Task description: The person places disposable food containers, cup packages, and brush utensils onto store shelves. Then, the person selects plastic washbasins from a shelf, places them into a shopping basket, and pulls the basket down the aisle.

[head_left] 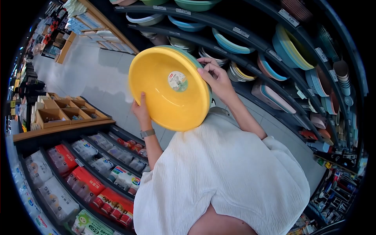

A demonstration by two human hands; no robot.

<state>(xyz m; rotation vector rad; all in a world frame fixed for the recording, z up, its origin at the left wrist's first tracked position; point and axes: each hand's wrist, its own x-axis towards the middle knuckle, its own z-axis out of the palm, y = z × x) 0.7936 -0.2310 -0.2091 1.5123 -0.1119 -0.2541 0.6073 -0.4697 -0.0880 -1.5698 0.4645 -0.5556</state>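
A round yellow basin [156, 94] with a printed label [178, 81] inside is held up in front of my body, its open side facing me. Behind its rim a green basin edge [184, 53] shows, nested with it. My left hand [141, 111] grips the lower left rim, thumb on the inner face and a grey band on the wrist. At the upper right rim, my right hand [214, 77] is closed on the edge, with thumb and fingers at the yellow and green rims.
Shelves [231, 29] of stacked colourful basins rise ahead and to the right. Lower left, a shelf [70, 188] holds packaged cups, beside a wooden divided tray [70, 111]. Grey floor tiles [92, 68] lie between the shelves.
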